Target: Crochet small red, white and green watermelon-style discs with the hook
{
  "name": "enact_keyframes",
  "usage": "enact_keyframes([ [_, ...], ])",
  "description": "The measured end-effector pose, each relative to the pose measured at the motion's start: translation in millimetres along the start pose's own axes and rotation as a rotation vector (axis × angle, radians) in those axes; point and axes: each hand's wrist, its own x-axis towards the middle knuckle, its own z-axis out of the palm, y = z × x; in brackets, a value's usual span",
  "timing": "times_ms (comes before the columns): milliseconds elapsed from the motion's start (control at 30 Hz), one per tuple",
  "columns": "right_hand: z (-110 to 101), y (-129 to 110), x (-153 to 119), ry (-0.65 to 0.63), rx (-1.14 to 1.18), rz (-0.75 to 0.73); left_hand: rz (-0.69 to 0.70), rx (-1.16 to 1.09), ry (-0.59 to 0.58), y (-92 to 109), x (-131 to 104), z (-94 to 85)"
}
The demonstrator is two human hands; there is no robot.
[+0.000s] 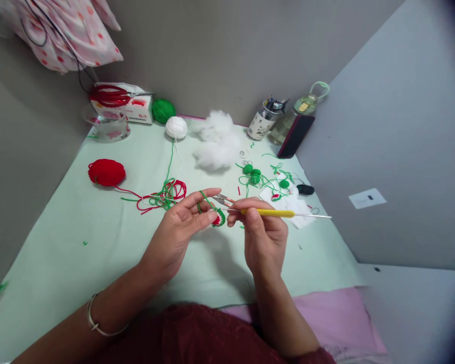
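Between thumb and fingers, my left hand [178, 230] pinches a small crocheted piece [219, 218] with a red middle, a white ring and a green edge. Green yarn loops over the left index finger and trails back to a tangle of green and red strands [165, 194]. My right hand [263, 235] grips a crochet hook [273, 213] by its yellow handle. The hook's thin metal tip reaches the piece; whether it sits in a stitch is too small to tell. Just beyond the fingertips lie small thread snips [223, 199], partly hidden by my hands.
A red yarn ball [106, 172] lies at left. At the back are green [163, 110] and white [176, 128] yarn balls, fluffy stuffing [217, 141], a pen cup [263, 121], a bottle [288, 124] and a phone [296, 136]. Several small green crocheted pieces [255, 177] and scraps lie at right.
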Motion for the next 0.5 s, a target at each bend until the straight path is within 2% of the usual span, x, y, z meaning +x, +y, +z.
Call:
enact_keyframes([
  [133, 0.4, -1.0, -1.8, 0.03, 0.013, 0.006, 0.02, 0.003, 0.039, 0.1, 0.5, 0.6],
  [333, 6.0, -4.0, -2.5, 0.071, -0.086, -0.178, 0.032, -0.001, 0.051, -0.2, -0.2, 1.4],
  [500, 6.6, -3.3, -2.6, 0.047, -0.096, -0.142, -0.013, -0.011, -0.007, -1.2, -2.1, 3.4],
])
